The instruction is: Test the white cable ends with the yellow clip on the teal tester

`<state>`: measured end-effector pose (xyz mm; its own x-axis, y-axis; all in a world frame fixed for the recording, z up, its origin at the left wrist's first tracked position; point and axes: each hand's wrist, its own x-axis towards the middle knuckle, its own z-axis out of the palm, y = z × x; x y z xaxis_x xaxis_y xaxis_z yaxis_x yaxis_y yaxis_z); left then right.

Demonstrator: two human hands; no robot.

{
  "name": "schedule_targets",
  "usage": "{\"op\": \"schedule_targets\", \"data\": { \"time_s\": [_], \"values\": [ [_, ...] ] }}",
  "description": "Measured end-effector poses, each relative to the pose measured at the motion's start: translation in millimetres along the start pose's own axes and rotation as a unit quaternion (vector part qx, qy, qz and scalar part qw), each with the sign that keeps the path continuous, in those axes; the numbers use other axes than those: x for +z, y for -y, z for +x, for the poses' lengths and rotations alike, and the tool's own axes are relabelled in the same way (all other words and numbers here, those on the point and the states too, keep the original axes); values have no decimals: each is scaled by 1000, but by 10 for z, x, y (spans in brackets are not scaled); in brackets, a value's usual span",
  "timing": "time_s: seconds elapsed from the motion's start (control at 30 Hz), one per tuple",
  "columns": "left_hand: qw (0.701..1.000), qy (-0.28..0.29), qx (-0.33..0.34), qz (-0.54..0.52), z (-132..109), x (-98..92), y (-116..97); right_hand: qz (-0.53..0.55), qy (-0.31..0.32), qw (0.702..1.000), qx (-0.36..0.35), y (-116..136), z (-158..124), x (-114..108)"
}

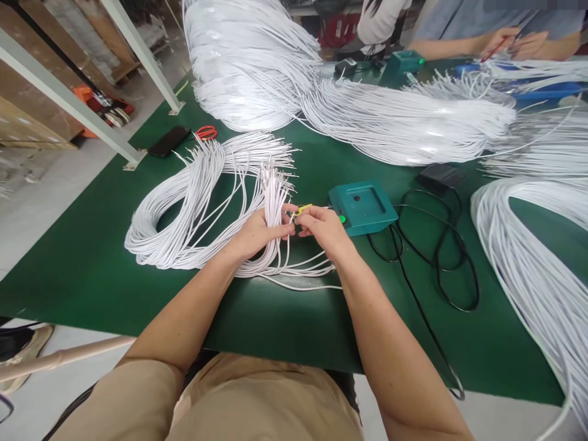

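Note:
My left hand point(258, 233) is wrapped around a thick bundle of white cables point(193, 202) that loops out to the left on the green table point(92, 263). My right hand point(321, 225) pinches one cable end together with a small yellow piece point(303, 209), right beside my left fingers. A teal box point(362, 207) with a green button stands just right of my right hand, touching distance away. Loose cable ends fan out under both wrists.
Large coils of white cable point(404, 122) lie across the back and right point(537, 257). A black cord point(436, 257) runs from the teal box to a black adapter point(441, 176). Red scissors point(206, 132) and a phone point(168, 141) lie far left. Other people's hands point(505, 41) work opposite.

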<state>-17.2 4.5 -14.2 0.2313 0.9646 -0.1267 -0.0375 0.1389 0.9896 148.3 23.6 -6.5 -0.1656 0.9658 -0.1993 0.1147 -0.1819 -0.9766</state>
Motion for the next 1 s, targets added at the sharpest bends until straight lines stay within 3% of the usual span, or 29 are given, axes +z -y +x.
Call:
{"op": "schedule_targets", "data": {
  "time_s": [0.1, 0.3, 0.37, 0.5, 0.63, 0.73, 1.0],
  "values": [
    [1000, -3, -2, 5, 9, -9, -9, -40, -6, 999, -14, 27, -12, -21],
    [999, 2, -19, -27, 3, 2, -31, -165, 15, 973, -162, -5, -27, -12],
    [998, 3, -27, -53, 7, 9, -37, -247, 5, 942, -228, -24, -26, -31],
    [996, -22, -35, -85, 49, 18, 3, -449, -7, 831, -330, -43, -20, -111],
    [995, -58, -23, -81, 124, 3, 110, -555, -57, 766, -320, -35, 44, -180],
    [995, -74, -20, -59, 175, -16, 179, -613, -30, 731, -300, -2, 133, -208],
    [993, -111, -35, 6, 247, -4, 215, -641, 29, 719, -267, 102, 263, -278]
  ]
}}
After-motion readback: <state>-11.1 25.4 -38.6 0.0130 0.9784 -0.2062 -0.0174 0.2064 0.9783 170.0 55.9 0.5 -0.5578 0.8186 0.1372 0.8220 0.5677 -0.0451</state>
